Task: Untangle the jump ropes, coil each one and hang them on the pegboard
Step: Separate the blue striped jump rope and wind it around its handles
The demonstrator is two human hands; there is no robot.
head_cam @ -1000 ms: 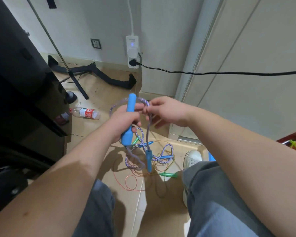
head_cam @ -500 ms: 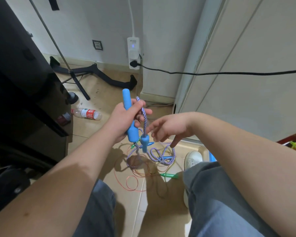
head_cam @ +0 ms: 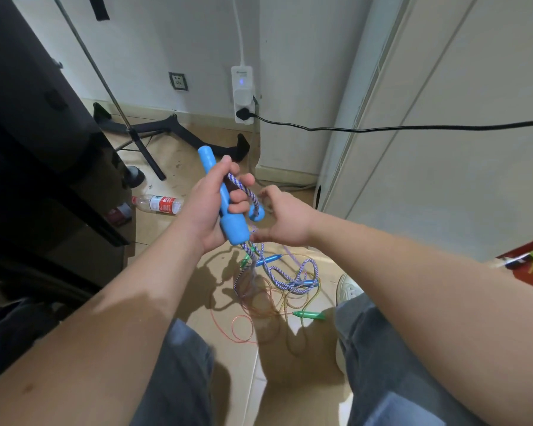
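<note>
The tan tiled floor (head_cam: 179,167) fills the middle of the view, with dark furniture (head_cam: 28,133) along the left and pale wall panels (head_cam: 443,149) on the right. The person's grey trousers (head_cam: 397,364) frame the bottom edge, and both bare forearms reach in toward the centre.

A black stand (head_cam: 142,149) spreads its legs on the floor by the far wall. Above it, a black cable (head_cam: 382,128) runs off to the right from a white power strip (head_cam: 242,87).

Below the hands, a tangle of ropes (head_cam: 290,281) lies on the floor. It is made of braided purple-and-white loops, thin orange cord (head_cam: 242,329) and slim blue and green handles, one green handle (head_cam: 310,315) lying just beside a white shoe (head_cam: 346,287).

The left hand (head_cam: 210,210) is wrapped round a thick blue handle (head_cam: 235,229), held tilted above the floor. The braided rope (head_cam: 246,190) crosses its fingers, and from the handle's lower end it drops to the tangle. The right hand (head_cam: 286,219) is spread loosely just beside it, gripping nothing. A second blue handle (head_cam: 257,212) hangs between the two hands, possibly brushing the right fingertips.

A plastic bottle (head_cam: 159,204) lies on its side near the dark furniture.
</note>
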